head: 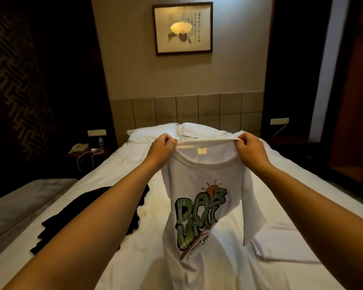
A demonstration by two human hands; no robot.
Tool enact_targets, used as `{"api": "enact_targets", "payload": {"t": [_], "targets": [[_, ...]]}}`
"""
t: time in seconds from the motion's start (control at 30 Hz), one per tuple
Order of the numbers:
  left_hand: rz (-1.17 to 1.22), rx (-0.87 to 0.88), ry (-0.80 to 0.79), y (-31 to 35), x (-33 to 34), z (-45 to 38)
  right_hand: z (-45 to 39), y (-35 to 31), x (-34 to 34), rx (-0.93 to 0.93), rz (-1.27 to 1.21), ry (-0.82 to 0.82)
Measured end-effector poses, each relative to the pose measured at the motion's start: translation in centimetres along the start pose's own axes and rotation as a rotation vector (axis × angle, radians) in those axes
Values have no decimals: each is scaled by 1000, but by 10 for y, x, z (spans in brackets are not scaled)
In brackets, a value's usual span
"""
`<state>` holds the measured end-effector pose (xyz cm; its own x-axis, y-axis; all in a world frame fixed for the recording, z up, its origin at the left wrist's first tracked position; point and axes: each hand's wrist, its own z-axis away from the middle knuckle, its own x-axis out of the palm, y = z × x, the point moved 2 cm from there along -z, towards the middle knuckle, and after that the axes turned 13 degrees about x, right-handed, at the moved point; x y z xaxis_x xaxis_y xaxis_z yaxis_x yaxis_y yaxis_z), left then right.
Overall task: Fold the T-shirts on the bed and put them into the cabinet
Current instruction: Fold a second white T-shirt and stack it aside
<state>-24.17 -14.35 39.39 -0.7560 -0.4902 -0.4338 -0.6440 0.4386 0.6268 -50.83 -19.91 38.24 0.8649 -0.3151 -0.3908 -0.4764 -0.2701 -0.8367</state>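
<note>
T-shirts: two. White T-shirt (205, 206) hangs over bed (291, 195); your left hand (162, 149) and right hand (250, 148) pinch its shoulders. Black T-shirt (88, 218) lies left of it. Pillows (155, 132) behind.

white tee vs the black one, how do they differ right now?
Colour: the white T-shirt carries a green graphic; the black T-shirt looks plain.
Pose: white hangs from the shoulders, held up by the left hand and right hand; black lies crumpled on the bed, untouched.
Both unfolded.
</note>
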Motion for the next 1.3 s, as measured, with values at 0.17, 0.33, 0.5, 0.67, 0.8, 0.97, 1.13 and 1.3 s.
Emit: {"api": "enact_targets", "payload": {"t": [0.17,0.33,0.5,0.67,0.8,0.97,1.13,1.3], "targets": [[-155,70,-311,-6,-10,18,2,17,-15,-3,251,-68],[-350,124,-492,-36,-12,40,22,36,-7,194,304,-281],[-338,13,-480,-66,-13,60,53,49,11,413,-76,-714],[-73,-151,-378,-89,-17,82,62,70,27,227,200,-870],[-33,-182,-399,-103,-19,87,59,80,41,82,293,-750],[-102,-150,-394,-112,-21,86,68,92,52,300,18,-825],[-89,-198,-359,-123,-15,90,75,108,63,503,-175,-982],[-83,-200,-379,-137,-8,97,67,127,77,362,141,-870]]}}
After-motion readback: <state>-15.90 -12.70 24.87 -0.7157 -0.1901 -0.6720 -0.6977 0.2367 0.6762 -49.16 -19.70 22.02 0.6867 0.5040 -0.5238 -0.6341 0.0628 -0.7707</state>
